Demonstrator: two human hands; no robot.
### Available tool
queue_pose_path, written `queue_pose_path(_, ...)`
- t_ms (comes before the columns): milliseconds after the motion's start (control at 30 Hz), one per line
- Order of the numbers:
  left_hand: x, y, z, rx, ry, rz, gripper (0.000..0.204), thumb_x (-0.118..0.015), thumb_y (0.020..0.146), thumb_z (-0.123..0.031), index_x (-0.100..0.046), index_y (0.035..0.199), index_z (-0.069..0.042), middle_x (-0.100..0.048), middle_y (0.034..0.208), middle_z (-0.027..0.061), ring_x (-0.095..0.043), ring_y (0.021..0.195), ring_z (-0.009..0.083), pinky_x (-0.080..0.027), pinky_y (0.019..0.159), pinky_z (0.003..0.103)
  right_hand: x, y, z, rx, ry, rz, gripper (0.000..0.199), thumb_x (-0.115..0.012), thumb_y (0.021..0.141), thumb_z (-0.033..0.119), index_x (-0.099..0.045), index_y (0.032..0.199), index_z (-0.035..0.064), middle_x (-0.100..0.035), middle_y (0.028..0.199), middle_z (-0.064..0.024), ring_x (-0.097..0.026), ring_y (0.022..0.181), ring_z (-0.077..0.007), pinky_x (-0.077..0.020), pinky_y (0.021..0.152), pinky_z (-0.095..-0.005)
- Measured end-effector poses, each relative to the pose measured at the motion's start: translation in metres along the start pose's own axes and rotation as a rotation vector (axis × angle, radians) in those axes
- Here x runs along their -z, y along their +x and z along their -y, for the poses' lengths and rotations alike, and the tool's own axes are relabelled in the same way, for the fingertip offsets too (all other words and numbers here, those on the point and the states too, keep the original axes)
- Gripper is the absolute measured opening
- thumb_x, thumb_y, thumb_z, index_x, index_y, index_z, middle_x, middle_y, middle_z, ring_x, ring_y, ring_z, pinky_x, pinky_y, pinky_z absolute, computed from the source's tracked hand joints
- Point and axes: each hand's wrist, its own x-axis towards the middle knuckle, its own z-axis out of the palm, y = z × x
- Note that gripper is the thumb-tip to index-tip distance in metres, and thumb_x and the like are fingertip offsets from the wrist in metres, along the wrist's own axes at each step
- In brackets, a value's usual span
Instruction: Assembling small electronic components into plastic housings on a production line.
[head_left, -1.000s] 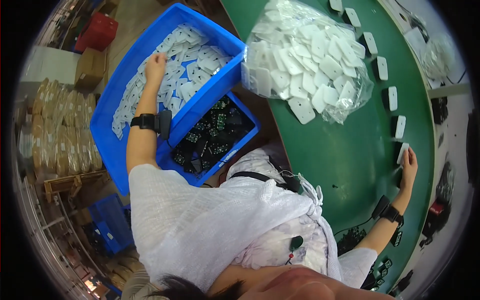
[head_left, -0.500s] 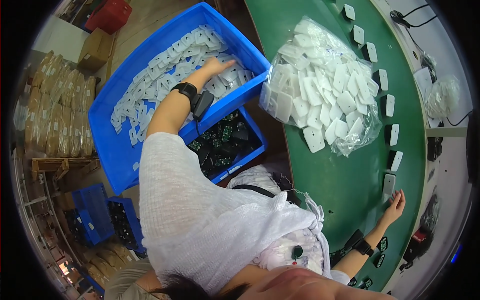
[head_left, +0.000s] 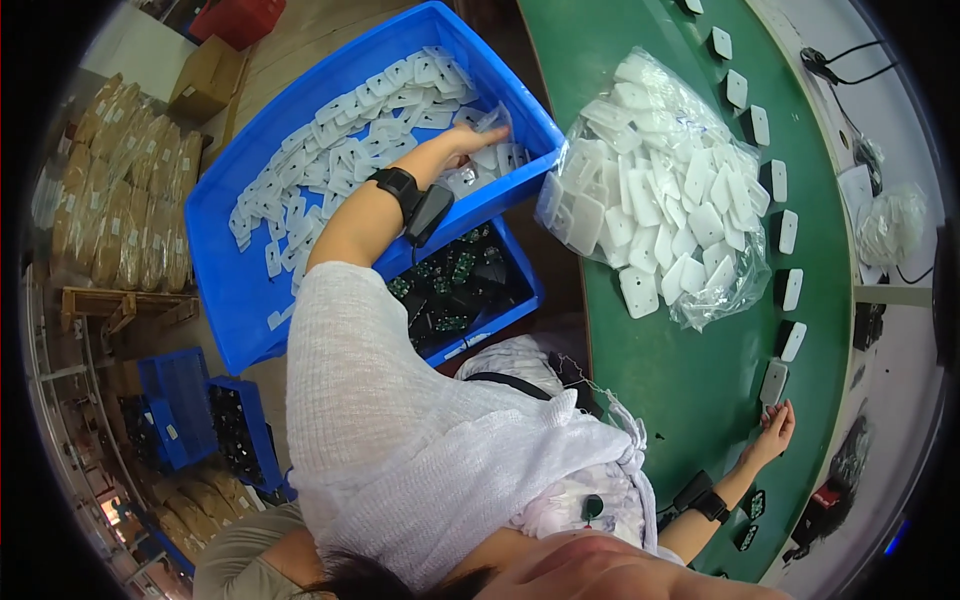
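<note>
Fingers of your left hand (head_left: 463, 143) are partly hidden at the upper right end of the bin, one digit stretched to the right beside translucent plastic film (head_left: 487, 119); whether they clamp anything, I cannot tell. Those of your right hand (head_left: 775, 435), right of centre, are bent and close together at the lower end of a black block with a white rectangular top (head_left: 773, 383); whether they grip it is unclear too.

At your far left, brown bundles in clear wrapping (head_left: 130, 190) stand near a brown cardboard box (head_left: 207, 80). Next comes the large blue plastic bin (head_left: 218, 300), tilted across the upper left of the frame, with overlapping white plates with dark holes (head_left: 340, 140) spread inside. Just below its right part, a smaller blue plastic bin (head_left: 500, 317) holds black parts and green circuit boards (head_left: 463, 268).

Right of centre, a clear plastic bag (head_left: 700, 312) full of white plates lies on your green table (head_left: 660, 390). Further right, more white-topped black blocks (head_left: 787, 231) form a curved row up to the top edge, spaced apart, with the one at your right fingers ending it.
</note>
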Motion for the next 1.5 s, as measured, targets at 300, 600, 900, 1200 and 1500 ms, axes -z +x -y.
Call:
queue_pose_path(300, -0.009, 0.012, -0.009, 0.073, -0.075, -0.004, 0.105, -0.072, 0.077, -0.06, -0.025, 0.145, 0.005, -0.043, 0.14, 0.0264, -0.054, 0.12, 0.0422, -0.044, 0.095, 0.061, 0.001, -0.017, -0.004, -0.039, 0.053, 0.007, 0.028, -0.055, 0.101, 0.021, -0.061, 0.122, 0.0036, -0.066, 0.099, -0.0047, -0.062, 0.083, -0.01, -0.0517, 0.075, -0.0229)
queue_pose_path(600, 0.009, 0.02, -0.005, 0.177, -0.161, 0.145, 0.06, -0.063, 0.083, -0.021, -0.038, 0.136, -0.009, -0.051, 0.132, 0.0177, -0.055, 0.118, 0.0367, -0.048, 0.089, 0.059, -0.004, -0.018, -0.005, -0.025, 0.07, 0.015, 0.029, -0.054, 0.101, 0.019, -0.06, 0.122, -0.0004, -0.067, 0.098, -0.0072, -0.06, 0.082, -0.0101, -0.0502, 0.075, -0.0234)
queue_pose_path(900, -0.009, 0.003, -0.009, 0.068, -0.094, 0.013, 0.067, -0.071, 0.081, -0.032, -0.041, 0.134, -0.005, -0.058, 0.123, 0.0191, -0.063, 0.104, 0.0393, -0.05, 0.086, 0.058, -0.007, -0.019, -0.007, 0.003, 0.06, 0.027, 0.028, -0.054, 0.101, 0.018, -0.061, 0.121, -0.0005, -0.066, 0.098, -0.0063, -0.06, 0.082, -0.0096, -0.0493, 0.076, -0.0229)
queue_pose_path(1200, -0.009, 0.006, -0.009, 0.108, -0.173, 0.092, 0.053, -0.072, 0.084, -0.034, -0.054, 0.123, -0.004, -0.066, 0.107, 0.0148, -0.067, 0.096, 0.0316, -0.056, 0.079, 0.051, -0.011, -0.022, -0.006, 0.006, 0.088, 0.02, 0.027, -0.054, 0.101, 0.017, -0.06, 0.121, -0.0009, -0.066, 0.097, -0.0064, -0.06, 0.083, -0.0093, -0.049, 0.076, -0.0228)
queue_pose_path(1500, -0.003, 0.042, 0.021, -0.07, -0.099, 0.033, 0.034, -0.061, 0.092, -0.021, -0.058, 0.118, 0.0, -0.068, 0.105, 0.0137, -0.068, 0.086, 0.0245, -0.057, 0.07, 0.039, -0.001, -0.031, 0.0, 0.038, 0.148, -0.026, 0.027, -0.053, 0.101, 0.017, -0.059, 0.12, -0.001, -0.067, 0.092, -0.0069, -0.06, 0.075, -0.0102, -0.0507, 0.07, -0.0227)
